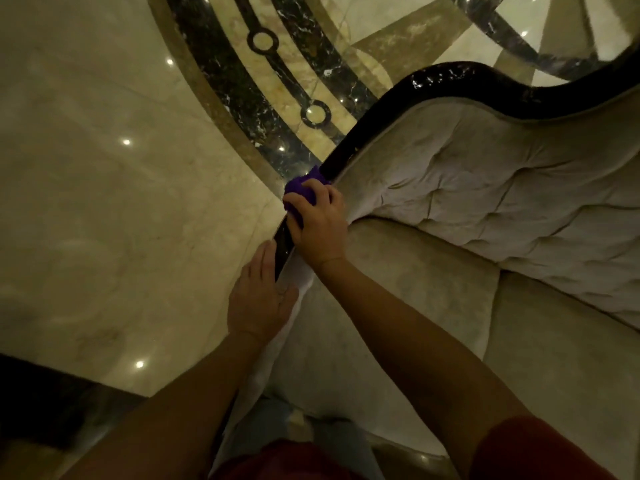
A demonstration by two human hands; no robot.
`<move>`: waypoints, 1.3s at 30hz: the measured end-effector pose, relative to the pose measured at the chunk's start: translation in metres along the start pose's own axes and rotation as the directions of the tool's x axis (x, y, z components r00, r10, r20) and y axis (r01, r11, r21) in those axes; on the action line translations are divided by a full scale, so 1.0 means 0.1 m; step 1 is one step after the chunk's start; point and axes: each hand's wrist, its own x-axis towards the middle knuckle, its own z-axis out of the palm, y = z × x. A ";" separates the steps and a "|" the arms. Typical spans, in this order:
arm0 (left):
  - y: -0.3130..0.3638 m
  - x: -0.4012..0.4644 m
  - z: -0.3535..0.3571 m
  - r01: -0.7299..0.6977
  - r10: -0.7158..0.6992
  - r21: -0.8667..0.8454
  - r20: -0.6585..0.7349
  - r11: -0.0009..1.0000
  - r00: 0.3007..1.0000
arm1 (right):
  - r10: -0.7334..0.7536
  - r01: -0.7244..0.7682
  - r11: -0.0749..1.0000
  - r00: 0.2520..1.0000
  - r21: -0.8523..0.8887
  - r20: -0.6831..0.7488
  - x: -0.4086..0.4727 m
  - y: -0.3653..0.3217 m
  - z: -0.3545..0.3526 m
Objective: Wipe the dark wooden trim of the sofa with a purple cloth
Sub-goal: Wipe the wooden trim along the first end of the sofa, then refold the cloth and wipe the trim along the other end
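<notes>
The dark wooden trim [349, 143] runs along the top edge of a pale tufted sofa [485, 188], from the lower middle up to the right. A bunched purple cloth [300, 190] lies on the trim at mid-frame. My right hand [320, 225] grips the cloth and presses it against the trim. My left hand [259, 292] rests flat on the arm's outer side just below, fingers straight along the trim. The trim under the cloth and right hand is hidden.
Glossy cream marble floor [104, 185] spreads to the left, with a dark inlaid curved band [242, 81] behind the sofa. The sofa's seat cushions [398, 323] lie to the right. My legs and a red garment show at the bottom edge.
</notes>
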 end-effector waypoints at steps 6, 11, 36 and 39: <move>0.01 -0.17 -0.22 -0.069 0.066 0.048 0.065 0.996 0.996 | 0.306 -0.112 0.947 0.602 -0.302 0.738 -0.91 0.73 -0.77; 0.39 -0.37 -0.10 -0.448 0.428 0.201 0.136 0.871 0.894 | 0.439 -0.341 0.898 0.716 -0.277 0.542 -1.72 1.15 -1.67; 4.61 -4.12 1.27 0.234 0.508 -0.700 0.670 0.674 0.542 | 0.713 -0.515 0.698 0.563 0.498 -0.418 -6.24 1.49 -4.32; 4.75 -4.42 1.43 0.126 0.554 -0.713 0.631 0.690 0.543 | 0.881 -0.461 0.466 0.318 0.756 -0.349 -6.77 1.55 -4.45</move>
